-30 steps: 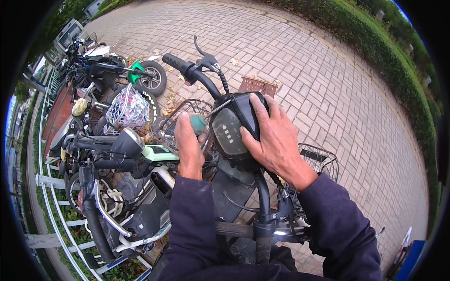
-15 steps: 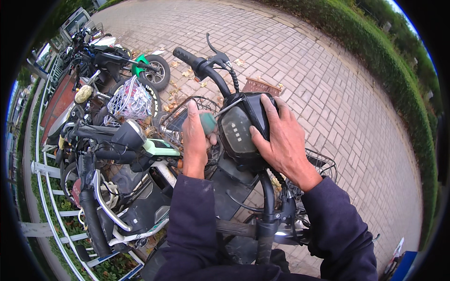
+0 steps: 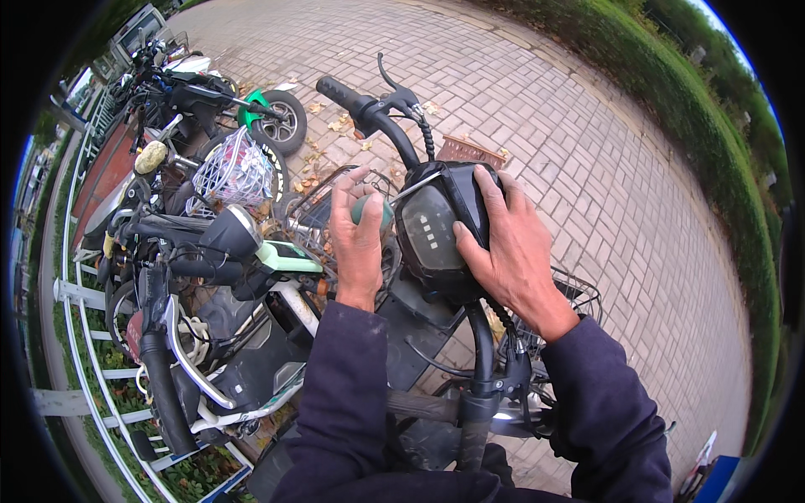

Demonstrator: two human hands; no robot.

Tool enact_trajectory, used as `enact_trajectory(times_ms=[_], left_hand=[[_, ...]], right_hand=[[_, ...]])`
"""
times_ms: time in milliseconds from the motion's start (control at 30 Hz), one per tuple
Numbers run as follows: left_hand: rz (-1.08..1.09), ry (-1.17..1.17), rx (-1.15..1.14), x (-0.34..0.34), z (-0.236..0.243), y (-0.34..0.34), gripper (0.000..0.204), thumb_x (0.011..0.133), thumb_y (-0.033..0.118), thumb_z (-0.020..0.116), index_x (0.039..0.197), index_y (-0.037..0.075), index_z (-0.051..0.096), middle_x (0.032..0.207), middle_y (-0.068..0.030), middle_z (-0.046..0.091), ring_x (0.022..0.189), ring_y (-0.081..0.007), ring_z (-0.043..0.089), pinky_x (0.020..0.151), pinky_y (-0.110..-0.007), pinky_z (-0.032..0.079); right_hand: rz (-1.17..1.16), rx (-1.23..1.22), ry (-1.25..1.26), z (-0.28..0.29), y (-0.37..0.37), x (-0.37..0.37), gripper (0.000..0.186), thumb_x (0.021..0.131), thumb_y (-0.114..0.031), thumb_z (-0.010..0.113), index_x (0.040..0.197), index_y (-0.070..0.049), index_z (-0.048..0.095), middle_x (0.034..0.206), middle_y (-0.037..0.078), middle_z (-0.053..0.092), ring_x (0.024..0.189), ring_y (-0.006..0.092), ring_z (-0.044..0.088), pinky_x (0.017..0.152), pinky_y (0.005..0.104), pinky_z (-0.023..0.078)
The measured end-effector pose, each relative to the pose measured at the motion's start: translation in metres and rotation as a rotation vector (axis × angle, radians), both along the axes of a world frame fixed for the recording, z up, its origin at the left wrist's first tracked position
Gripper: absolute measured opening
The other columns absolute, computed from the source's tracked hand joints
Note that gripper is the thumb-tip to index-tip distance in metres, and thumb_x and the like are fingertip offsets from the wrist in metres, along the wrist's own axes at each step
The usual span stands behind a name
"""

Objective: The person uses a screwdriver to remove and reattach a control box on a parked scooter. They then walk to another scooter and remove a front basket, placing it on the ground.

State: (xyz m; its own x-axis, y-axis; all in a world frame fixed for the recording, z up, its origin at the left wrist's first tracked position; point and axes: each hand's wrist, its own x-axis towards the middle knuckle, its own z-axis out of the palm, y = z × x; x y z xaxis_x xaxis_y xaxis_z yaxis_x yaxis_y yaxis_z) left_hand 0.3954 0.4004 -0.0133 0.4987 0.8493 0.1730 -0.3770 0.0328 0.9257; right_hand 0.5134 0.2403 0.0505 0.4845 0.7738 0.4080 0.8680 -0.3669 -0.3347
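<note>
My left hand [image 3: 356, 251] is closed around the green, rounded handle of a screwdriver [image 3: 386, 216]. The thin metal shaft slants up to the right, and its tip meets the upper edge of a black dashboard housing [image 3: 460, 186] on a scooter's handlebars. Set in that housing is a smoky display panel [image 3: 426, 230] with small pale marks. My right hand [image 3: 516, 260] grips the housing from the right, thumb on the panel side and fingers over the top. What the screwdriver tip sits against is too small to make out.
The scooter's handlebar grip [image 3: 340, 92] and brake lever stick out ahead. Parked scooters crowd the left, one with a white wire basket [image 3: 235, 176]. A white fence [image 3: 75, 335] runs beyond them. Brick paving [image 3: 637, 251] and a hedge [image 3: 671, 84] lie right.
My left thumb and fingers have shifted round the screwdriver handle, the hand turning as it holds on. The right hand stays on the housing, and the view has moved slightly.
</note>
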Motion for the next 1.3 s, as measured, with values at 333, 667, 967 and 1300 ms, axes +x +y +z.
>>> enact_trajectory(times_ms=[333,667,967,1300], left_hand=[[0.031,0.408,0.044,-0.003,0.005,0.010,0.046,0.109,0.045,0.038,0.104,0.006,0.063,0.080,-0.0001,0.056,0.065,-0.0067,0.051,0.047,-0.022,0.035],[0.256,0.185,0.552,0.001,-0.003,0.001,0.038,0.100,0.023,0.060,0.134,0.006,0.056,0.101,-0.0048,0.056,0.087,-0.0161,0.056,0.078,-0.034,0.050],[0.109,0.274,-0.266,0.006,0.002,0.008,0.070,0.106,0.063,0.034,0.115,0.000,0.063,0.082,-0.0102,0.063,0.070,-0.0232,0.059,0.066,-0.035,0.048],[0.444,0.372,0.611,0.007,-0.010,0.001,0.028,0.104,0.027,0.051,0.111,0.002,0.062,0.095,-0.0178,0.066,0.086,-0.0403,0.064,0.077,-0.047,0.050]], right_hand=[[-0.003,-0.015,-0.008,0.000,0.000,0.001,0.075,0.086,-0.037,0.068,0.147,0.002,0.046,0.140,0.036,0.048,0.121,0.0486,0.054,0.102,0.0511,0.046],[-0.005,-0.007,-0.003,0.000,0.000,0.000,0.076,0.086,-0.037,0.068,0.148,0.001,0.045,0.141,0.036,0.048,0.123,0.0490,0.053,0.102,0.0515,0.046],[-0.005,-0.034,0.032,0.002,0.000,0.000,0.075,0.086,-0.038,0.067,0.148,-0.001,0.045,0.142,0.036,0.046,0.126,0.0494,0.052,0.102,0.0524,0.046],[-0.022,-0.041,0.011,0.000,0.000,0.000,0.075,0.086,-0.037,0.067,0.148,-0.001,0.045,0.142,0.035,0.047,0.125,0.0487,0.052,0.104,0.0513,0.046]])
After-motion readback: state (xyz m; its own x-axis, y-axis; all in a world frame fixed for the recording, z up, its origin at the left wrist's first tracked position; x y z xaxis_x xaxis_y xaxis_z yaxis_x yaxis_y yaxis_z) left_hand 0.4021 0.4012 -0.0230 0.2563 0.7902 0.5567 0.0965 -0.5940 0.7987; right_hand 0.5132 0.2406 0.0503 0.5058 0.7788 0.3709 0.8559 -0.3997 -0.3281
